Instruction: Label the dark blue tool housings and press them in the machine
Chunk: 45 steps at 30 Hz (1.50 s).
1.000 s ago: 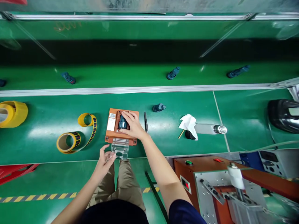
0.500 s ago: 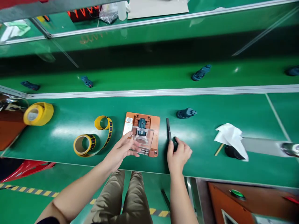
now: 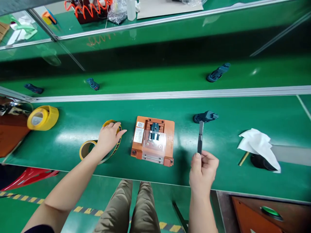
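Observation:
My left hand (image 3: 109,136) lies over the far coil of a yellow-edged label strip (image 3: 87,149), fingers spread at its top right; whether it grips the strip is hidden. In my right hand (image 3: 204,168) is a slim dark tool with a flat metallic blade (image 3: 200,134), pointing away from me. Between the hands sits an orange-brown fixture (image 3: 170,136). A dark blue part (image 3: 155,127) rests in it, with a clear plate (image 3: 155,147) lying flat over its lower half. Just beyond the blade tip lies another dark blue part (image 3: 206,116).
A yellow roll (image 3: 46,118) stands at the left. White cloth (image 3: 258,144) lies over a black object at the right. A metal rail (image 3: 155,95) crosses behind the table, with several dark blue parts beyond it.
My left hand has moved left from the fixture to the label strip. The clear plate has gone from raised to flat. My right hand has lifted the tool off the table and moved right.

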Available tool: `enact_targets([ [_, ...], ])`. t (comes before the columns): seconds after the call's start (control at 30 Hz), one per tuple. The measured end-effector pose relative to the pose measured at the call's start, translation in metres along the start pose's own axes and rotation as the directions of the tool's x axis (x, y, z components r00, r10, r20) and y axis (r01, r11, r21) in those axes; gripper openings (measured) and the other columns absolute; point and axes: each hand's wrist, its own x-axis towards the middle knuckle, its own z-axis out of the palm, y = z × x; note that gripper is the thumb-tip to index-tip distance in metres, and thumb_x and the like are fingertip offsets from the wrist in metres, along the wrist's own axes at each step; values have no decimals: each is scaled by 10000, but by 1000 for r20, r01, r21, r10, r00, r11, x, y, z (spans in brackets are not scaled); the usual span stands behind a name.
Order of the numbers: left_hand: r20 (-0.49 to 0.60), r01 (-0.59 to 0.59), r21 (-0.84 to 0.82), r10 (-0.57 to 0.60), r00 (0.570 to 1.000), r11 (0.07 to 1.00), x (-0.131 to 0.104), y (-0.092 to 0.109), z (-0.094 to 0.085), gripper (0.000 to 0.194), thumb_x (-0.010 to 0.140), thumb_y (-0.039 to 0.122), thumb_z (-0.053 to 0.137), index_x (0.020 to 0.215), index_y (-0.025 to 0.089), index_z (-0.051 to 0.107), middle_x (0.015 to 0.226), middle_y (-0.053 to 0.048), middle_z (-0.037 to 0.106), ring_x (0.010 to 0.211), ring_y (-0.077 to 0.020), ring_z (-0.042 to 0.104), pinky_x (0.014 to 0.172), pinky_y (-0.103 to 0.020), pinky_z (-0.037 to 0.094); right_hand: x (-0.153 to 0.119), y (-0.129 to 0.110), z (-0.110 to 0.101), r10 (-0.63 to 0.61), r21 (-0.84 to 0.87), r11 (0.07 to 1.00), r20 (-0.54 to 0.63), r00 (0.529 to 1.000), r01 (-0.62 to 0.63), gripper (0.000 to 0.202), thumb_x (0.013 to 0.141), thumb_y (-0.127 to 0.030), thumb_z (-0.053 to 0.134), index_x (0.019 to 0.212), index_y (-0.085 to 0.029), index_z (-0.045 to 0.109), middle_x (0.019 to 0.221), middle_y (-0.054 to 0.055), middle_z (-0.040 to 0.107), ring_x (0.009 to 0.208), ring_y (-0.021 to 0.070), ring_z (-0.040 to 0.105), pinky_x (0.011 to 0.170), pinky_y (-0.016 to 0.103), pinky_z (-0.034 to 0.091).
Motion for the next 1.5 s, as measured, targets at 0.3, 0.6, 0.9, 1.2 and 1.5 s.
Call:
enact_targets([
  [0.3,-2,192,-796,-319,948,573,-26,-20,-3,401,825,402,732,1172,206,689,897,-45,765,859,-200,737,773,-297,575,-3,-72,27,109,554,794,273,956,-249,374,939,-462,656,1240,-245,611,613,-93,301,463,85,270,433,217,246],
  [0.6,141,298,-924,-510,849,240,-54,-25,4,387,669,437,864,936,172,772,863,-70,796,750,-211,744,680,-306,608,-17,-111,88,79,597,573,642,763,-562,269,744,-474,861,851,-267,727,929,3,647,803,132,629,807,321,604],
  [0.9,83,286,-901,-518,851,327,-73,-24,2,264,683,402,846,714,169,727,642,9,699,580,-128,619,562,-231,512,-19,-141,147,-96,427,802,782,616,-418,242,803,-362,832,988,-251,723,975,34,772,809,195,748,826,397,653],
  [1.2,61,269,-895,-500,864,356,-75,-23,0,229,718,389,820,751,177,743,697,-3,726,643,-142,643,624,-243,521,-11,-151,167,-110,335,867,851,513,-370,247,797,-388,839,935,-213,732,925,33,777,809,169,740,851,357,637],
  [1.5,36,277,-871,-510,859,405,-73,-15,2,257,722,420,814,765,177,741,727,-14,746,681,-170,674,646,-257,531,-10,-146,164,-127,311,897,861,492,-313,255,822,-426,809,940,-216,723,934,38,774,853,187,739,858,372,626],
])
